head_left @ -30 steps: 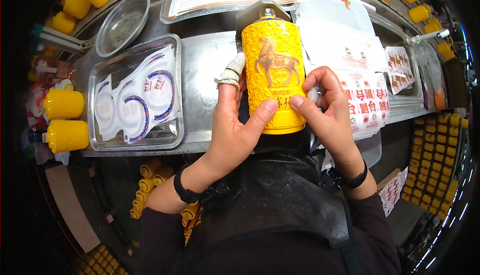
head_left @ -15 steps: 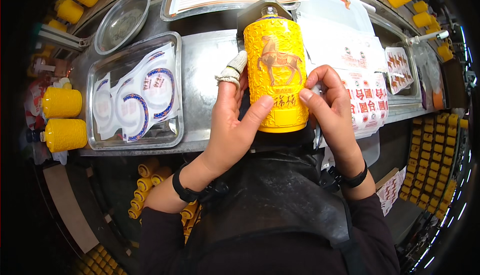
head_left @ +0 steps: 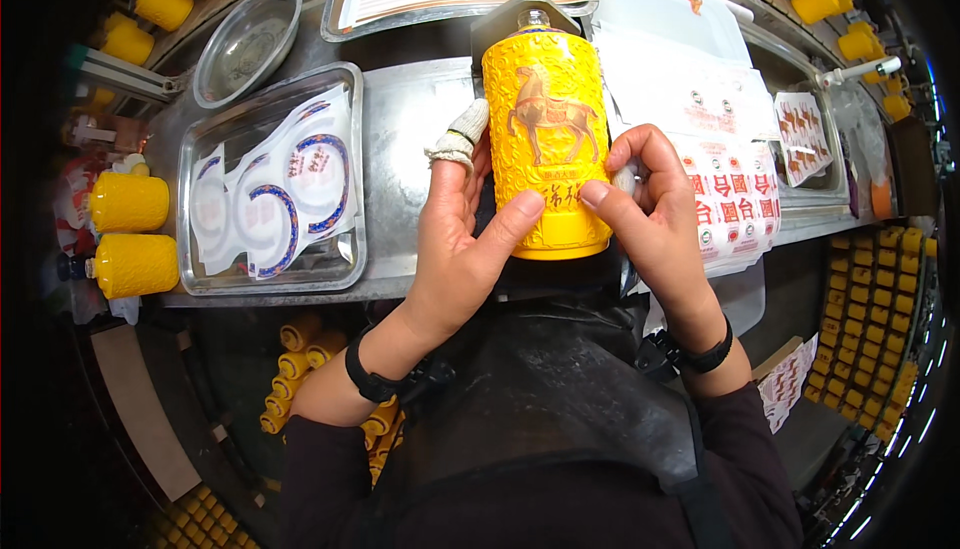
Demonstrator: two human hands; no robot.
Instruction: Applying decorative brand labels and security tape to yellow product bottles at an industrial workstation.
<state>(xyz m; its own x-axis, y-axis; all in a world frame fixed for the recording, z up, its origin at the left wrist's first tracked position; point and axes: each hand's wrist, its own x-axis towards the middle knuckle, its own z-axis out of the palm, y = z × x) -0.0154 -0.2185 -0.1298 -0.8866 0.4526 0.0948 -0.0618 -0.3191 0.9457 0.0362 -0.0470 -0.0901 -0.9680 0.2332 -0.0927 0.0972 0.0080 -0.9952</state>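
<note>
A yellow embossed bottle (head_left: 550, 164) with a clear glass neck lies tilted in front of me, its neck pointing away. On its face are a brown horse picture and dark lettering below it. My left hand (head_left: 465, 214) grips the bottle's left side, thumb on the front near the lettering; a white knit cover sits on one fingertip. At the right side, my right hand (head_left: 645, 189) presses its thumb on the lettering's right end, with the index finger bent against the bottle's edge. The right hand's other fingers are partly hidden.
Decal sheets with blue curved bands lie in a metal tray (head_left: 180, 209) at left, below a round basin (head_left: 245, 44). Red-printed sheets (head_left: 725, 189) spread at right. A tray (head_left: 345, 24) of striped paper stands at the back. Yellow bottles (head_left: 135, 264) stand around the bench.
The bottle has shifted slightly left and away from me with both hands. My right thumb has moved left onto the lettering, covering more of its right end.
</note>
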